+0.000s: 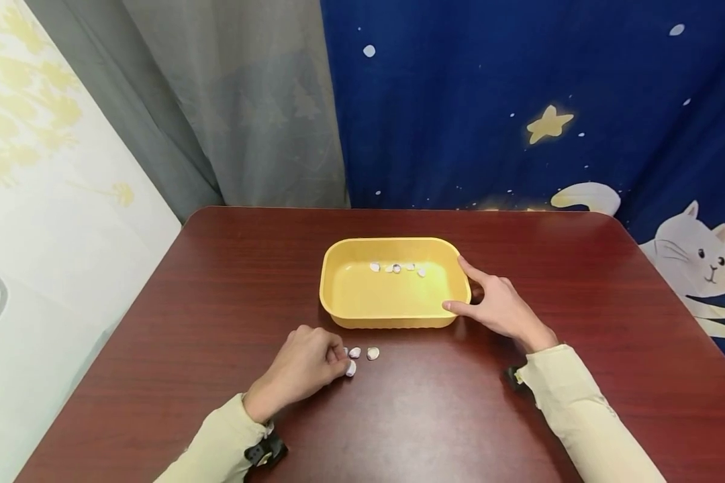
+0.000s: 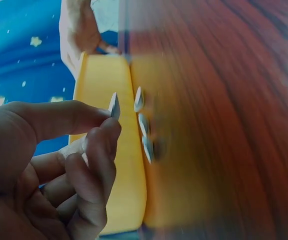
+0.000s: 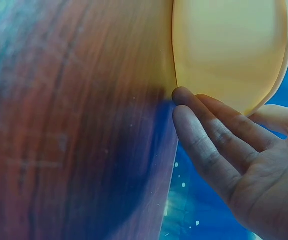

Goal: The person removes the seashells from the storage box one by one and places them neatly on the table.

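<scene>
A yellow plastic basin (image 1: 393,322) stands on the table. My right hand (image 1: 504,307) holds its right end, with the thumb over the rim; in the right wrist view, the fingers (image 3: 201,145) lie nearly straight against the outer wall. Between thumb and forefinger my left hand (image 1: 305,359) pinches a small pale shell (image 2: 114,106), in front of the basin. Three more shells (image 2: 139,99) lie on the table near those fingertips, one a whitish shell (image 1: 372,353) to the right. Inside the basin, several small shells (image 1: 375,267) lie along the far side.
The dark red-brown table (image 1: 248,268) has rounded far corners. Behind it hang a grey curtain (image 1: 266,100) and a blue curtain (image 1: 459,100) with stars and a cat. A white patterned surface (image 1: 54,201) borders the table's left side.
</scene>
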`<state>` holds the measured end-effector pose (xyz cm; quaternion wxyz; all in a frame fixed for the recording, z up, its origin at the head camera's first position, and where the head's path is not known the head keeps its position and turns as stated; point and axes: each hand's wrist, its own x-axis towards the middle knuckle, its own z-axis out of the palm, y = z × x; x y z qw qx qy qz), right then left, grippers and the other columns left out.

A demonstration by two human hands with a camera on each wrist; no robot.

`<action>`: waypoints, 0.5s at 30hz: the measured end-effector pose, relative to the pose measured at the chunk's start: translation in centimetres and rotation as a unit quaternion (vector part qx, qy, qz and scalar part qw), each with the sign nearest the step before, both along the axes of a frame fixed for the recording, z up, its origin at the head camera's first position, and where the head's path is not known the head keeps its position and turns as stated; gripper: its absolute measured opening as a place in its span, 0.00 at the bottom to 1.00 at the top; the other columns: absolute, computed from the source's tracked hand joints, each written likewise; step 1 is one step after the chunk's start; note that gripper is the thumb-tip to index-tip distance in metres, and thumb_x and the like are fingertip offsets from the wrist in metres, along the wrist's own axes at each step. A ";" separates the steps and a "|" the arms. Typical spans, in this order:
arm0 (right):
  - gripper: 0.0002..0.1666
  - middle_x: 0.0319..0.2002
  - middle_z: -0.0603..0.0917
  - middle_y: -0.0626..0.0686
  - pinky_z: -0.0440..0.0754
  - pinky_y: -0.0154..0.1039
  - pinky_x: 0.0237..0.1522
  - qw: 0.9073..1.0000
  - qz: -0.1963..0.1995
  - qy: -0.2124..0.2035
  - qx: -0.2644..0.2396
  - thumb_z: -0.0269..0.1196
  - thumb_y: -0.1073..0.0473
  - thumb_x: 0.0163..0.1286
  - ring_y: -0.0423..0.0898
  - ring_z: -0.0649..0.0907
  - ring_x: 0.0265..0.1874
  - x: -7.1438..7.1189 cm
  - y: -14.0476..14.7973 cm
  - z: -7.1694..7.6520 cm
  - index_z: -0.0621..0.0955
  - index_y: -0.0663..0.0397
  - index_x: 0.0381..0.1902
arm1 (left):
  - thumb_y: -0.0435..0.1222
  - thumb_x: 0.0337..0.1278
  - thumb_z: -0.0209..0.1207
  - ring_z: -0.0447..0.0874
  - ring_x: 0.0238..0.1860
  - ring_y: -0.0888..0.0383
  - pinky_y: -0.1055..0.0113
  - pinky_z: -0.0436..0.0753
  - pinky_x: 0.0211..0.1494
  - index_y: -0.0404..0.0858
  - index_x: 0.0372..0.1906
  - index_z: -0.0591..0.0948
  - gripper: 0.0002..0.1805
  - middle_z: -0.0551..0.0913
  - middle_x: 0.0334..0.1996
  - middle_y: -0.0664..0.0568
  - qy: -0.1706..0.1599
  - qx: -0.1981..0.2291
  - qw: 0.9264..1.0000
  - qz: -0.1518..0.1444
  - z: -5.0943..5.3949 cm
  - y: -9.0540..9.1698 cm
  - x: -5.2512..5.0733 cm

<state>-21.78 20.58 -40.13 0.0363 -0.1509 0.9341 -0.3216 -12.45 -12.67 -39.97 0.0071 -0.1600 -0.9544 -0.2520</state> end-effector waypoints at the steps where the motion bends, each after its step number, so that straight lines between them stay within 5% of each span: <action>1: 0.60 0.54 0.87 0.57 0.80 0.50 0.55 1.000 0.000 0.002 0.001 0.71 0.35 0.58 0.47 0.89 0.47 0.0 0.0 0.0 0.56 0.50 0.79 | 0.36 0.45 0.69 0.70 0.17 0.73 0.75 0.70 0.24 0.51 0.17 0.83 0.09 0.78 0.12 0.69 0.006 -0.002 1.000 -0.005 0.0 0.3 -0.1; 15: 0.60 0.51 0.89 0.55 0.79 0.49 0.55 1.000 0.002 0.010 -0.004 0.71 0.35 0.58 0.46 0.89 0.46 0.0 0.0 -0.1 0.57 0.52 0.79 | 0.38 0.47 0.72 0.70 0.17 0.70 0.71 0.71 0.22 0.48 0.21 0.89 0.05 0.81 0.14 0.65 0.086 -0.029 0.995 -0.031 -0.3 3.9 -1.4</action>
